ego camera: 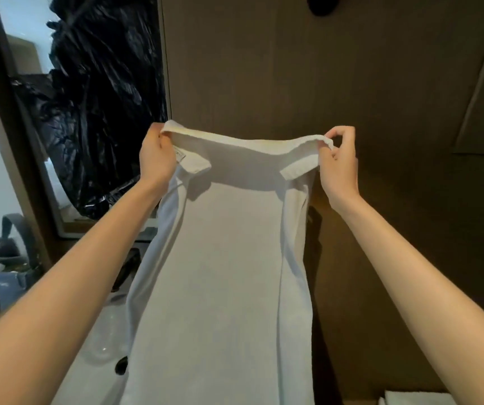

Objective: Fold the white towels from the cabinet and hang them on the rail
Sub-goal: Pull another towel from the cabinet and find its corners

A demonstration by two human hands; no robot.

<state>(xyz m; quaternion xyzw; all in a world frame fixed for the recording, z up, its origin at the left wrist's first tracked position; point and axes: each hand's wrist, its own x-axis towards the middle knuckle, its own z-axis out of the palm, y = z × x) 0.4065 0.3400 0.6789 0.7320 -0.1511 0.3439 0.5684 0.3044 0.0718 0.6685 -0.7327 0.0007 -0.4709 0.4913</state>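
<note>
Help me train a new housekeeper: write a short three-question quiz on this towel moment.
1. True or false: the plain white cloth towel hangs from one grip only.
2. What shows to the left of the left grip? A) a crinkled black plastic bag B) a red bucket C) a green plant
3. Fill in: the right grip pinches the towel's top ___ corner.
Key: 1 false, both grips hold its top edge; 2 A; 3 right.
</note>
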